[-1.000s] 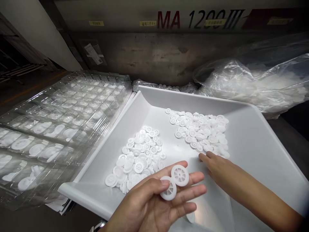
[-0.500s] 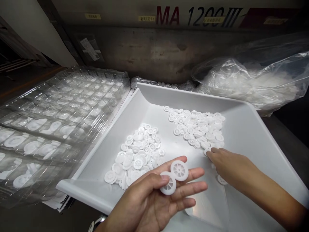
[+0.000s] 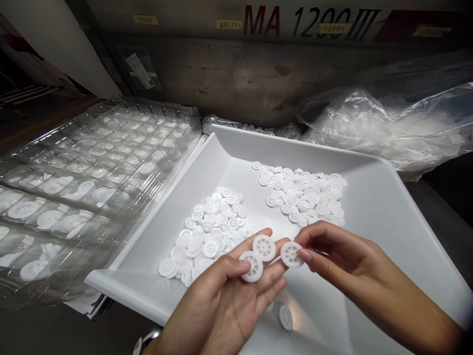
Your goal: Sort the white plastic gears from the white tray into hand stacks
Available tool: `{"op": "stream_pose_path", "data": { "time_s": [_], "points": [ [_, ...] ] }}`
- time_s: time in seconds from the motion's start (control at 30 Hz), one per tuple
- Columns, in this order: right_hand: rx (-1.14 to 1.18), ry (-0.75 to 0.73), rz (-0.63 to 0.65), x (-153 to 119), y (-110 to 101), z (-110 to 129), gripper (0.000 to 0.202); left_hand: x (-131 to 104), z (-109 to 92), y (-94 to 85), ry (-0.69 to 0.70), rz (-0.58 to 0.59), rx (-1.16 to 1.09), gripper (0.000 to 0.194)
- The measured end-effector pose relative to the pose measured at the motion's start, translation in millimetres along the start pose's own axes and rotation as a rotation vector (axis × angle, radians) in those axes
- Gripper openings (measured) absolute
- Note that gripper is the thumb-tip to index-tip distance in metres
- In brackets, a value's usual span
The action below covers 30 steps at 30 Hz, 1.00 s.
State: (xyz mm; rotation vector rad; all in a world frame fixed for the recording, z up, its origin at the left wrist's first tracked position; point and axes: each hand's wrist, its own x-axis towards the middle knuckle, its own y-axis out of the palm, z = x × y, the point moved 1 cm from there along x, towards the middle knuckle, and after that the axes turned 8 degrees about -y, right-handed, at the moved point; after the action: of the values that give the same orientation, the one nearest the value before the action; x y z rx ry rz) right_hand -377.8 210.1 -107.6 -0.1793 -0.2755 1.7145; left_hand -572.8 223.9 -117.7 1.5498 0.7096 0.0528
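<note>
Palm up, my left hand (image 3: 229, 296) holds two white spoked plastic wheels; its thumb presses on the nearer wheel (image 3: 252, 266), and the other wheel (image 3: 264, 247) rests against the fingers. Between thumb and fingertips, my right hand (image 3: 340, 256) pinches a third white wheel (image 3: 291, 254) right by the left fingertips. Below both hands is a large white tray (image 3: 314, 310). One heap of white wheels (image 3: 210, 231) lies on its left side, a second heap (image 3: 303, 195) toward the back. A single wheel (image 3: 285, 316) sits tilted near the front.
Left of the tray are stacked clear plastic blister trays (image 3: 99, 162) with white parts in their pockets. A clear plastic bag (image 3: 388, 128) full of white material lies behind on the right. A machine panel (image 3: 236, 74) stands along the back.
My right hand has come left from the back heap's near edge, bringing a wheel up to my left hand. The left fingers have drawn in somewhat, still holding two wheels.
</note>
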Motion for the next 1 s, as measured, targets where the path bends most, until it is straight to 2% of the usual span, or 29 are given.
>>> {"op": "stream_pose_path", "data": {
  "time_s": [0.2,0.4,0.53,0.6,0.67,0.77,0.87,1.0],
  "points": [
    [-0.004,0.030,-0.057,-3,5,-6,0.011,0,0,7.3,-0.010,-0.029,-0.017,0.062],
    [-0.014,0.050,-0.042,-5,8,-6,0.011,1,1,-1.0,-0.017,0.020,-0.026,0.057],
    [-0.052,0.055,-0.020,0,-4,-4,0.020,2,1,-4.7,-0.007,0.052,-0.052,0.047],
    [-0.248,0.095,0.069,0,-20,-11,0.028,2,0,-4.3,0.006,0.062,-0.053,0.044],
    [-0.580,0.173,0.227,-3,-38,-27,0.030,2,0,-3.8,0.000,0.048,-0.044,0.046],
    [-0.863,0.318,0.345,-15,-58,-60,0.019,0,0,-4.2,-0.017,0.017,-0.051,0.049],
    [-1.061,0.462,0.485,-25,-56,-81,0.027,-2,1,-4.9,-0.020,-0.002,-0.054,0.051],
    [-1.231,0.586,0.622,-23,-35,-76,0.017,-3,0,-4.3,-0.021,-0.010,-0.045,0.054]
  ]
}}
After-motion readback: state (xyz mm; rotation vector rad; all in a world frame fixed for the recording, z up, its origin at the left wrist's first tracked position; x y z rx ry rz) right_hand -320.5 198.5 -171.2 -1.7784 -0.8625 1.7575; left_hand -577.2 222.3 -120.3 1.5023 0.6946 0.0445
